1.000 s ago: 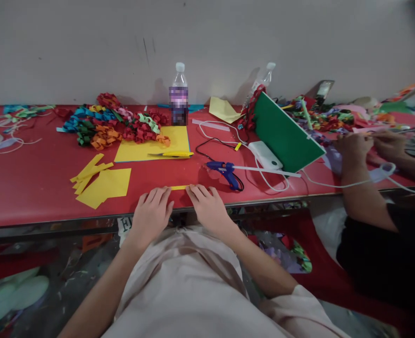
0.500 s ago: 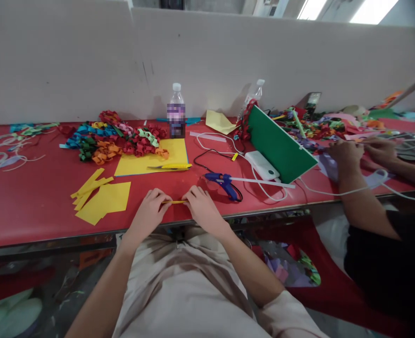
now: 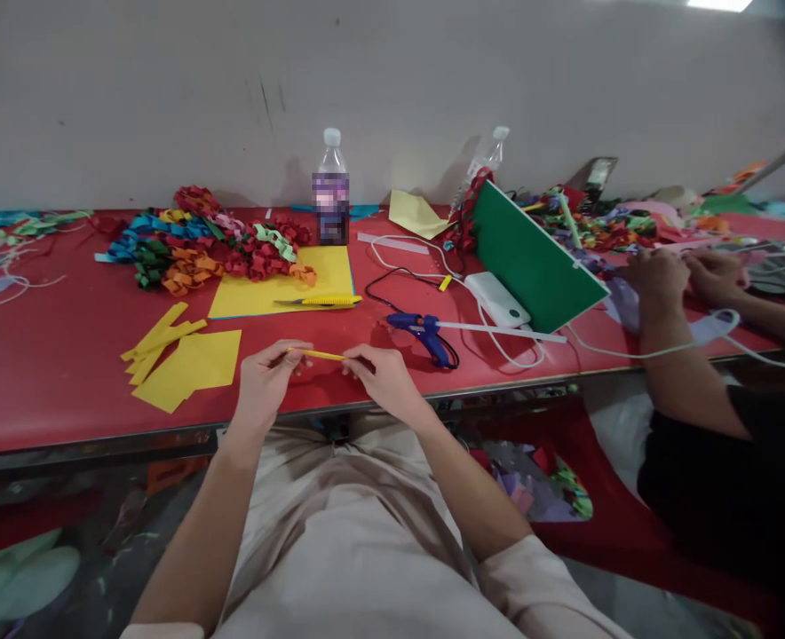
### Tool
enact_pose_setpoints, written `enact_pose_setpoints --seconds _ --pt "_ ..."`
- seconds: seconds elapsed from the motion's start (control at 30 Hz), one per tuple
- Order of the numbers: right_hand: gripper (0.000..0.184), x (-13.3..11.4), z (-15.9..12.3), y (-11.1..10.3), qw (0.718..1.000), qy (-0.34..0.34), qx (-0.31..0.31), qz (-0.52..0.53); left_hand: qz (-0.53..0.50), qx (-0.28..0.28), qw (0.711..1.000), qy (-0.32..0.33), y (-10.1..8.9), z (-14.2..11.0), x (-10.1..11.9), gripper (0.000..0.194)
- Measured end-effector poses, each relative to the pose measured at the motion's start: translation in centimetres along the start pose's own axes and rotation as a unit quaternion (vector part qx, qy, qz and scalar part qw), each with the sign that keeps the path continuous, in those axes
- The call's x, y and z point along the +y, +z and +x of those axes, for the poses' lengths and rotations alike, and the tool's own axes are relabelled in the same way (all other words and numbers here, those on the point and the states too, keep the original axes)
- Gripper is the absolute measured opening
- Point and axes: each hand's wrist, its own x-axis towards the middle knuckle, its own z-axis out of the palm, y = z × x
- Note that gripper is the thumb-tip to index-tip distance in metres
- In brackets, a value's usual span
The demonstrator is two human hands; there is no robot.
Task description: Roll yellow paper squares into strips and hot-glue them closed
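A narrow yellow paper strip (image 3: 322,355) stretches between my two hands near the table's front edge. My left hand (image 3: 269,377) pinches one end between thumb and fingers. At the other end, my right hand (image 3: 383,377) is closed on the strip with its fingertips. Left of my hands lie several loose yellow strips (image 3: 159,342) and some yellow paper pieces (image 3: 189,368). Beyond them a yellow utility knife (image 3: 322,303) rests on a yellow sheet (image 3: 249,297). A blue glue gun (image 3: 419,330) with a long white glue stick lies to the right of my right hand.
Curled paper chains (image 3: 199,248) are heaped at the back left, beside a bottle (image 3: 331,195). A green board (image 3: 532,257) leans by a white power bank (image 3: 497,299) with cables. At the right, a co-worker's hands (image 3: 659,275) work near colourful scraps. A wall stands behind.
Both hands have risen slightly with the yellow strip, and the left has turned so its thumb shows. The camera view has tipped down a little.
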Motion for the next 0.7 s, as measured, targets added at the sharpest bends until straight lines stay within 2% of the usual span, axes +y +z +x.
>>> enact_pose_setpoints --seconds 0.1,0.2,0.3,0.37,0.47,0.57,0.7 --pt "0.032 -0.4 1.3 0.8 0.995 0.055 -0.003 0.085 -0.103 0.044 0.993 -0.037 0.4 0.1 0.5 0.041" --pt "0.045 -1.2 2.9 1.8 0.971 0.098 -0.029 0.215 -0.144 0.051 0.988 0.028 -0.2 -0.3 1.2 0.035" --pt "0.05 -2.3 4.0 2.6 0.947 0.125 -0.062 0.289 -0.094 0.033 0.988 0.114 -1.3 -1.3 1.7 0.025" --pt "0.048 -2.7 4.3 2.8 0.934 0.143 -0.074 0.32 -0.035 0.02 0.991 0.124 -2.1 -1.9 1.8 0.024" --pt "0.039 -2.5 4.2 3.0 0.933 0.137 -0.05 0.33 -0.009 0.011 0.998 0.056 -2.6 -2.4 1.6 0.035" --pt "0.03 -1.4 3.6 3.1 0.948 0.109 -0.033 0.296 -0.012 0.041 0.999 -0.021 -2.3 -2.1 1.0 0.049" --pt "0.021 -0.2 2.7 2.8 0.979 0.071 -0.03 0.186 0.01 0.063 0.996 -0.055 -1.3 -1.0 0.4 0.051"
